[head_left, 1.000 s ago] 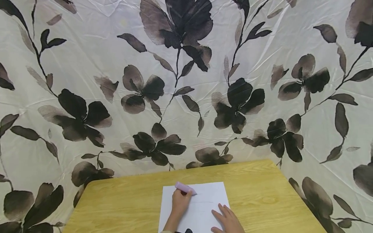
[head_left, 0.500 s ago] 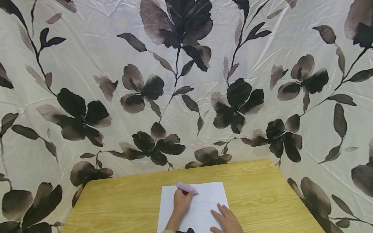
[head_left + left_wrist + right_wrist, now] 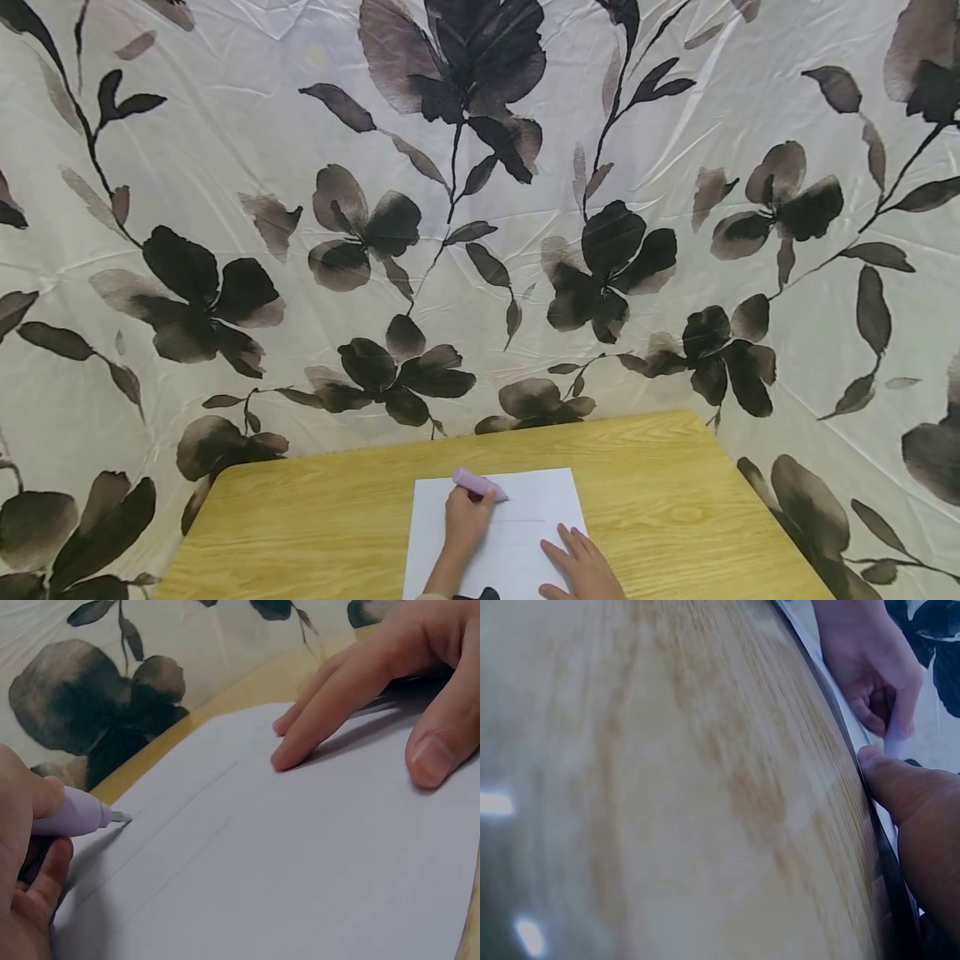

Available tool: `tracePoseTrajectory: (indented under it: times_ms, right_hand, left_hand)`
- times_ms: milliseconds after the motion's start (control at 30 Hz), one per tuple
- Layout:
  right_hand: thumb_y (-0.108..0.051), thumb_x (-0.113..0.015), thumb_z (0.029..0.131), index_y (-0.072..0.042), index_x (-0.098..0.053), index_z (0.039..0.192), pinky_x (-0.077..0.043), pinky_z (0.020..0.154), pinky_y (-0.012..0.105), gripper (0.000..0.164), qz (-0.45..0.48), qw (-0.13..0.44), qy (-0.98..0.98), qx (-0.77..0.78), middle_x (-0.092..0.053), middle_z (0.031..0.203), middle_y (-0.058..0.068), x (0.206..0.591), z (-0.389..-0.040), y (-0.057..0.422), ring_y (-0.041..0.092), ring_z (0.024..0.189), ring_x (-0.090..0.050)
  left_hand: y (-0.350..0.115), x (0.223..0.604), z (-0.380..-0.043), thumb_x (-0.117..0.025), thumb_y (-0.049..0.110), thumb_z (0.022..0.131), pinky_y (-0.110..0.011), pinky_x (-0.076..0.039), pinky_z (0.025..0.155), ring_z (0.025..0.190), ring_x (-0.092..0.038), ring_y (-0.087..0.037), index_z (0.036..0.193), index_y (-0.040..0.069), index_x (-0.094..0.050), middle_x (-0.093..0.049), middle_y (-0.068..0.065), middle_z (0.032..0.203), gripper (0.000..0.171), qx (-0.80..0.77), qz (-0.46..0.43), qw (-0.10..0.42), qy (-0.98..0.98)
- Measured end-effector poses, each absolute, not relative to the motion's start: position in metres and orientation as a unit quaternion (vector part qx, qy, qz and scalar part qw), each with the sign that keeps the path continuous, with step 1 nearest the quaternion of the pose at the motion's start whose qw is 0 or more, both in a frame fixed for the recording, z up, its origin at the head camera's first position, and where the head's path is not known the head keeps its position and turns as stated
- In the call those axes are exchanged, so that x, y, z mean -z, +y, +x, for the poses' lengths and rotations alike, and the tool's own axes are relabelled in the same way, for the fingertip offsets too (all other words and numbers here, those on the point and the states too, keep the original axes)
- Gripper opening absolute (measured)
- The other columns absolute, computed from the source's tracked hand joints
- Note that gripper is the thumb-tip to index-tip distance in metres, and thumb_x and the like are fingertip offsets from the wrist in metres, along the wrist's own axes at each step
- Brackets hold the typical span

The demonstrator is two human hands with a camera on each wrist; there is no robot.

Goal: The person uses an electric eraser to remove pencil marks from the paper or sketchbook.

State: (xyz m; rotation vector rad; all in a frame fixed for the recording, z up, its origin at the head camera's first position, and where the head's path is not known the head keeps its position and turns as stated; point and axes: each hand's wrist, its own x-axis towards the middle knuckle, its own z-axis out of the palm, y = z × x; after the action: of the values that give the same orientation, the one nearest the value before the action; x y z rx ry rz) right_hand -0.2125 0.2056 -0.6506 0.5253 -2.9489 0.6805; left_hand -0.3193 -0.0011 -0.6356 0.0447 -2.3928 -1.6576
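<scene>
My left hand [image 3: 467,527] pinches a thick lilac pen [image 3: 477,483] with a thin metal tip, shaped like a correction pen. The tip meets a white sheet of paper [image 3: 525,575] near its top, and the pen's back end tilts up to the left. Faint lines [image 3: 184,806] run across the sheet just below the tip. My right hand [image 3: 587,565] rests on the paper's right side with fingers spread, its fingertips [image 3: 289,757] touching the surface. In the right wrist view only that hand's thumb side [image 3: 922,802] shows, with the left hand beyond it.
The sheet lies on a yellow wood-grain table [image 3: 675,500]. Behind and around the table hangs a white cloth [image 3: 480,292] printed with dark flowers. A small black object [image 3: 487,593] shows at the bottom edge of the head view, beside the left wrist.
My left hand has moved the pen slightly to the right along the paper during the first half second, then barely at all. The right hand stays in place on the sheet.
</scene>
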Motion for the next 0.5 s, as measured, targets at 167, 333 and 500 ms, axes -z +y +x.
tracePoseTrajectory:
  times_ms: [167,333,500]
  right_hand:
    - [-0.061,-0.055,0.089,-0.012,-0.061,0.129,-0.037,0.096,0.062,0.064,0.181,0.052,-0.957,-0.222,-0.05,0.136,0.024,0.6533,-0.2137,0.2062,0.048,0.123,-0.044]
    - [-0.063,-0.054,0.088,-0.012,-0.061,0.13,-0.035,0.098,0.061,0.066,0.17,0.033,-0.958,-0.227,-0.049,0.137,0.024,0.653,-0.214,0.2068,0.048,0.125,-0.042]
    - [-0.065,-0.052,0.088,-0.013,-0.06,0.13,-0.036,0.098,0.06,0.068,0.171,0.026,-0.961,-0.214,-0.049,0.137,0.023,0.6526,-0.2146,0.2069,0.047,0.125,-0.043]
  left_hand:
    - [0.0024,0.6387,-0.3201,-0.076,0.006,0.08,-0.041,-0.051,0.075,0.082,-0.063,-0.021,0.097,-0.005,-0.065,-0.068,-0.008,0.085,0.023,0.568,0.011,0.104,-0.817]
    - [-0.0017,0.6419,-0.3207,-0.077,0.005,0.078,-0.042,-0.051,0.073,0.079,-0.063,-0.021,0.093,-0.004,-0.066,-0.067,-0.008,0.082,0.021,0.561,0.025,0.132,-0.816]
    - [0.0026,0.6407,-0.3212,-0.076,0.007,0.079,-0.042,-0.05,0.074,0.08,-0.062,-0.021,0.095,-0.005,-0.065,-0.067,-0.008,0.083,0.023,0.561,0.019,0.121,-0.819]
